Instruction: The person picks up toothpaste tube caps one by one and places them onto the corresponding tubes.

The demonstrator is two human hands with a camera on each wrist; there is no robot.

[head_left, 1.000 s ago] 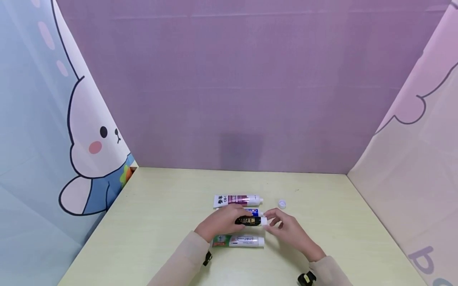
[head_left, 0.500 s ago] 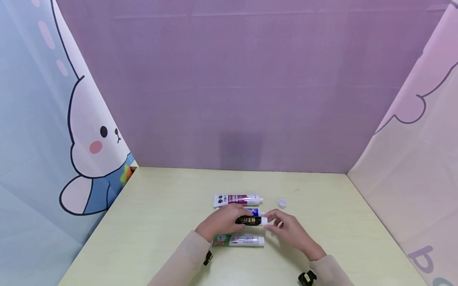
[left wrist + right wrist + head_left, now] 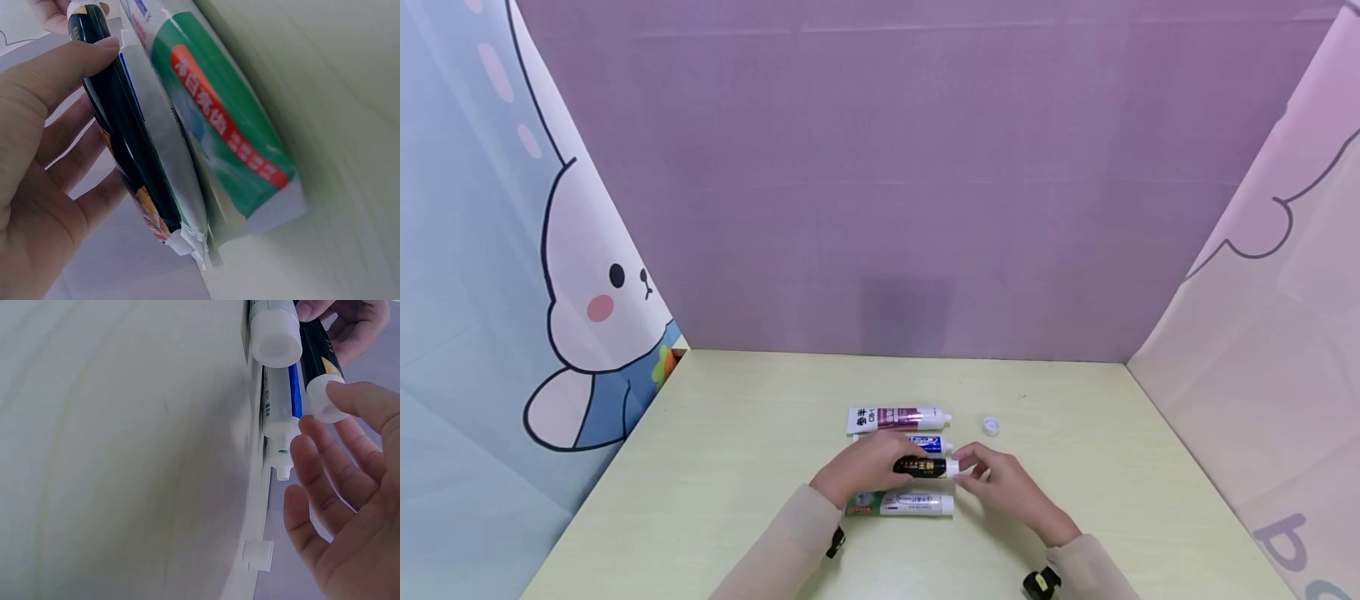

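Note:
My left hand grips a black toothpaste tube by its body, thumb on the near side in the left wrist view. The tube is held above the table, its flat crimped end showing at the bottom of that view. My right hand pinches its white cap between thumb and fingers. Just beyond lies a blue-and-white tube with a bare nozzle, partly hidden by the left hand. Nearer to me lies a green-and-white tube with its white cap on.
Farthest back in the row is a white-and-purple tube, its nozzle bare. A loose white cap sits to its right on the pale table. A purple backdrop rises behind the table, with printed curtains at both sides.
Both hands and the black tube have shifted slightly toward me, uncovering more of the blue-and-white tube. The black tube's lettering has turned a little. The tubes on the table stay put.

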